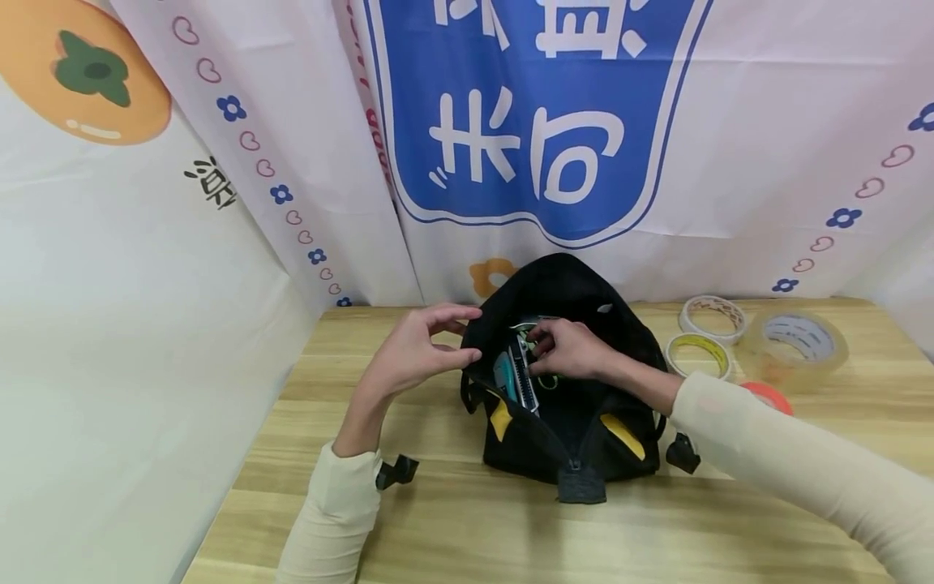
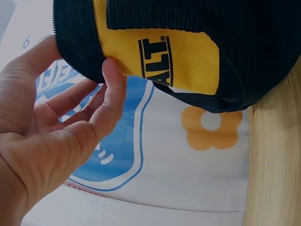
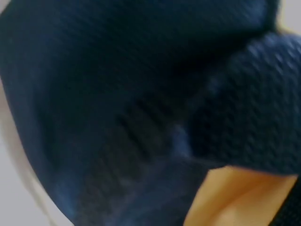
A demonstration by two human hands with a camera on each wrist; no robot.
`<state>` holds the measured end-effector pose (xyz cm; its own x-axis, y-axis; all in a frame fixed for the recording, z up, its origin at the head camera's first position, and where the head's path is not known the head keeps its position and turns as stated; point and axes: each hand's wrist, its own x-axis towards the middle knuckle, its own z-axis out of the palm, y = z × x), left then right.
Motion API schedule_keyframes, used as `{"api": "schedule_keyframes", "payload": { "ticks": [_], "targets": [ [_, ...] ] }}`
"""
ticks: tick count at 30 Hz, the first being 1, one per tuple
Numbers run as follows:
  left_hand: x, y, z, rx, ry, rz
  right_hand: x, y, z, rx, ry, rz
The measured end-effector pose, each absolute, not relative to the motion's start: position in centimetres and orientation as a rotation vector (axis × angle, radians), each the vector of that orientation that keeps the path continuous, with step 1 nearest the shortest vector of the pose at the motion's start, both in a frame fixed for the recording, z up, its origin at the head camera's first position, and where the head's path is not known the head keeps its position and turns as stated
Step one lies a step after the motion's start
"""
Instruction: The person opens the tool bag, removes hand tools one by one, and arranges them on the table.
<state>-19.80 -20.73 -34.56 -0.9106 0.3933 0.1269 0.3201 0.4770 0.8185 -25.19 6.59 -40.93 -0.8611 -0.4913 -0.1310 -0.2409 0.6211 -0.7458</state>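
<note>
A black tool bag [image 1: 525, 458] with yellow patches stands unzipped on the wooden table. At its left rim is my left hand [image 1: 412, 349]; in the left wrist view the thumb [image 2: 113, 75] lies on the rim and the other fingers reach behind it, pinching the fabric. My right hand [image 1: 572, 349] is inside the bag, fingers curled beside the upper end of a long black-and-silver tool [image 1: 522, 375], like a utility knife. I cannot tell whether they grip it. A teal item [image 1: 505, 377] lies left of that tool. The right wrist view shows only blurred dark bag fabric [image 3: 117, 56].
Right of the bag, several tape rolls lie on the table [image 1: 438, 519]: a white roll [image 1: 686, 303], a yellow-lined roll [image 1: 722, 357], a wide clear roll [image 1: 835, 349] and a red roll [image 1: 769, 396] partly behind my sleeve. A printed cloth [image 1: 766, 162] hangs behind the table.
</note>
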Motion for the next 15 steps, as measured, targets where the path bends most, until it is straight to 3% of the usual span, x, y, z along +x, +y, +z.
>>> {"api": "schedule_keyframes", "payload": {
  "ticks": [15],
  "targets": [
    [-19.8, -20.8, -34.7, 0.698, 2.637, 1.393, -25.5, 6.1, -43.2, -0.52, 2.516, -1.145]
  ]
}}
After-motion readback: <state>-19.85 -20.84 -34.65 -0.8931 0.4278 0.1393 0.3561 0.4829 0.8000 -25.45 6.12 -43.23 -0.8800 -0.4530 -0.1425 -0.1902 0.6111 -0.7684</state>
